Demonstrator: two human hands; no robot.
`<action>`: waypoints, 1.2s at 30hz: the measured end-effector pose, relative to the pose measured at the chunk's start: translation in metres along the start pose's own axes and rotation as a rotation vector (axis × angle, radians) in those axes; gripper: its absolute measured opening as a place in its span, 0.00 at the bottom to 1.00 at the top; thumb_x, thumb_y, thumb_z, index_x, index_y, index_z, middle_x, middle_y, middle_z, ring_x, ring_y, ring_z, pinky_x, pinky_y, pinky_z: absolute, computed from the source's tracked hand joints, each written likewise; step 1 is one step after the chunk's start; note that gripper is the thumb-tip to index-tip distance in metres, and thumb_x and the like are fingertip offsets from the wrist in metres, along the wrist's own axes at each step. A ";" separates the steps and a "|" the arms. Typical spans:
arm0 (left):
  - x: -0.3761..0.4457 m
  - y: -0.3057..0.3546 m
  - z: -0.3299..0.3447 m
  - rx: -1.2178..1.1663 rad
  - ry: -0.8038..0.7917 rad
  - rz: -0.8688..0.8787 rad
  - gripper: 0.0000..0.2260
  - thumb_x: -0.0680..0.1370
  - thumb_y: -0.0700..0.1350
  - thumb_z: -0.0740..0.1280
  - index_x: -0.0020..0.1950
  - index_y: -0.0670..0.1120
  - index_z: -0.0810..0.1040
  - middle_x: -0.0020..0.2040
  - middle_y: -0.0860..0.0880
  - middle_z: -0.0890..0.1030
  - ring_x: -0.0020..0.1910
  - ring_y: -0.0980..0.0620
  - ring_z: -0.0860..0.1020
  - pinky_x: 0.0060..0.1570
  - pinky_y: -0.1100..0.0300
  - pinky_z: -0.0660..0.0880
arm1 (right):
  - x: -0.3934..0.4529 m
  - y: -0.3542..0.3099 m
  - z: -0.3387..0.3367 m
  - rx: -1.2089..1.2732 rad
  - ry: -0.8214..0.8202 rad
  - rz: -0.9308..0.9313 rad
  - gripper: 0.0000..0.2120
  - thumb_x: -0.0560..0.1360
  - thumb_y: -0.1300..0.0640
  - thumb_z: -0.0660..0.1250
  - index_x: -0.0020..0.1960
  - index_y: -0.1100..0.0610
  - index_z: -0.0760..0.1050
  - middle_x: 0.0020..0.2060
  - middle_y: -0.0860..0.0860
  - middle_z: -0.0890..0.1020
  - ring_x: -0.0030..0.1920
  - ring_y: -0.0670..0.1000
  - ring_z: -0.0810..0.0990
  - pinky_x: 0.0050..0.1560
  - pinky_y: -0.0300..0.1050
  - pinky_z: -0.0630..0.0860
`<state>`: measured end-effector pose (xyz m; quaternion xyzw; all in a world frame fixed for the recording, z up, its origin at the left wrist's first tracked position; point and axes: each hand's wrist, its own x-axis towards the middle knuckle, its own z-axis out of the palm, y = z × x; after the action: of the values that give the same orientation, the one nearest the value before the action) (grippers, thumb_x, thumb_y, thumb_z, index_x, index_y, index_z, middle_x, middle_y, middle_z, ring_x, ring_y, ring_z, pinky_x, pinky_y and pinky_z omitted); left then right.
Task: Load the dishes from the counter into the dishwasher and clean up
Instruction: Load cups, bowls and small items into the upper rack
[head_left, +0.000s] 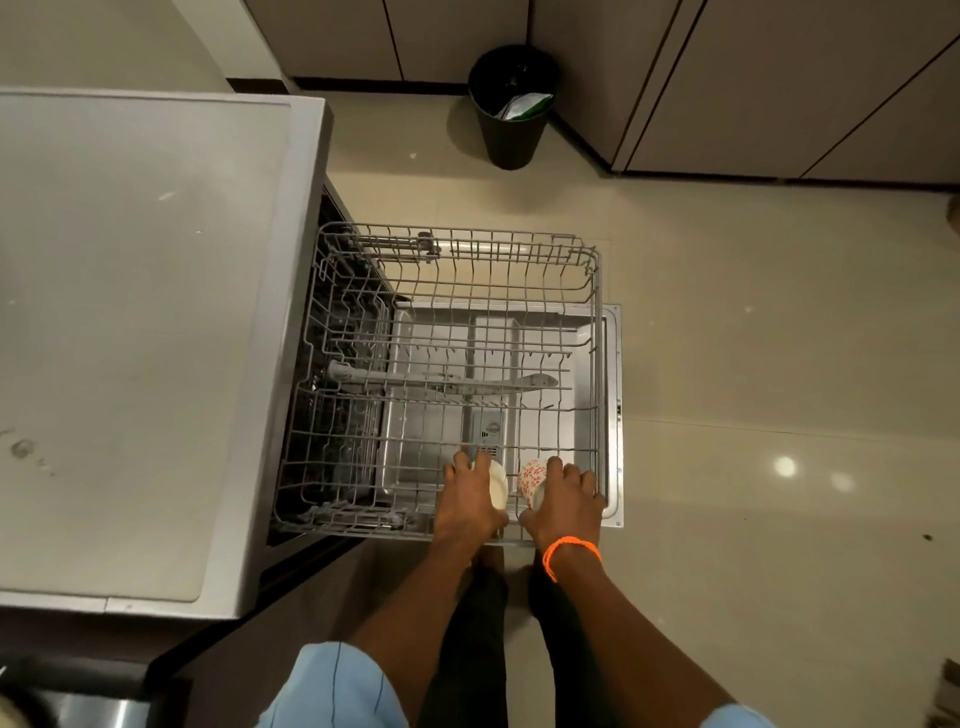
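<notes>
The dishwasher's upper wire rack (597, 332) is pulled out over the open door (614, 395). At the rack's near edge, my left hand (465, 501) grips a plain white cup (498, 486) lying on its side. Beside it, my right hand (563, 501) grips a white cup with red patterns (532, 475), also tipped sideways. Both cups are inside the rack near its front corner. An orange band circles my right wrist. The rest of the rack holds no dishes.
The grey dishwasher top (135, 332) fills the left side. A black waste bin (511, 104) with paper in it stands on the tiled floor at the back. Cabinet doors (779, 78) line the far wall. A steel object (93, 712) shows at the bottom left.
</notes>
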<state>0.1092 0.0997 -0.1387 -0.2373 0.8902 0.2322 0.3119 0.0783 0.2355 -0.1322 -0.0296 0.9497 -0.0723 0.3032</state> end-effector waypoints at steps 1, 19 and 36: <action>0.001 -0.002 0.002 -0.006 0.008 0.004 0.42 0.67 0.51 0.81 0.75 0.51 0.61 0.73 0.45 0.63 0.73 0.43 0.64 0.68 0.46 0.74 | 0.001 0.000 0.001 -0.003 -0.001 0.005 0.36 0.65 0.44 0.76 0.67 0.50 0.65 0.63 0.52 0.75 0.64 0.56 0.69 0.61 0.56 0.72; 0.000 -0.006 0.010 -0.050 -0.022 0.043 0.40 0.68 0.49 0.81 0.75 0.54 0.64 0.72 0.47 0.63 0.72 0.45 0.64 0.69 0.46 0.72 | 0.007 -0.005 0.008 -0.004 -0.048 0.032 0.36 0.68 0.45 0.76 0.70 0.52 0.64 0.66 0.53 0.72 0.66 0.57 0.68 0.62 0.56 0.72; -0.007 -0.008 -0.012 -0.037 -0.012 0.098 0.45 0.68 0.46 0.81 0.79 0.54 0.60 0.76 0.50 0.64 0.73 0.46 0.66 0.70 0.46 0.71 | 0.000 0.001 -0.014 0.005 -0.014 -0.072 0.38 0.67 0.49 0.77 0.72 0.52 0.64 0.69 0.54 0.70 0.69 0.57 0.67 0.67 0.53 0.69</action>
<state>0.1134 0.0886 -0.1272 -0.1976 0.8944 0.2653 0.3010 0.0702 0.2385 -0.1209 -0.0636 0.9458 -0.0853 0.3069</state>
